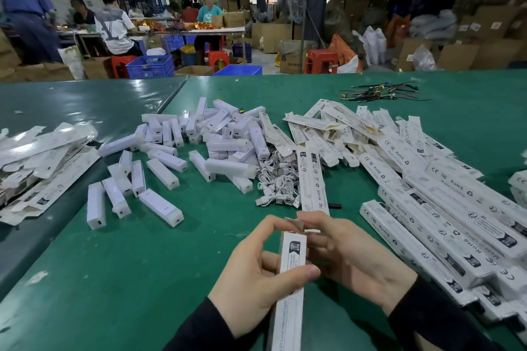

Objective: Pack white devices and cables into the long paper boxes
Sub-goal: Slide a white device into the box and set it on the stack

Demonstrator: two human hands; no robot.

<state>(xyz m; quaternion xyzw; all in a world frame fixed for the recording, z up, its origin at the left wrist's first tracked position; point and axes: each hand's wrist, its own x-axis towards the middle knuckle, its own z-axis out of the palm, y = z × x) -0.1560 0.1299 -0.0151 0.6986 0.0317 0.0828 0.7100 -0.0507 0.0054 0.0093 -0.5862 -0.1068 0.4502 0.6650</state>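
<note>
Left hand has its thumb and curled fingers clamped round a long paper box, held near the table's front edge, its lower end cut off at the bottom of the view. Right hand pinches the flap at the box's far end; what's inside is hidden. Beyond the fingers, one more box lies flat, with a tangle of white cables beside it. Further left, white devices are heaped on the green table. Filled-looking boxes stack to the right, running out of frame. Flat cartons sit far left, blurred.
</note>
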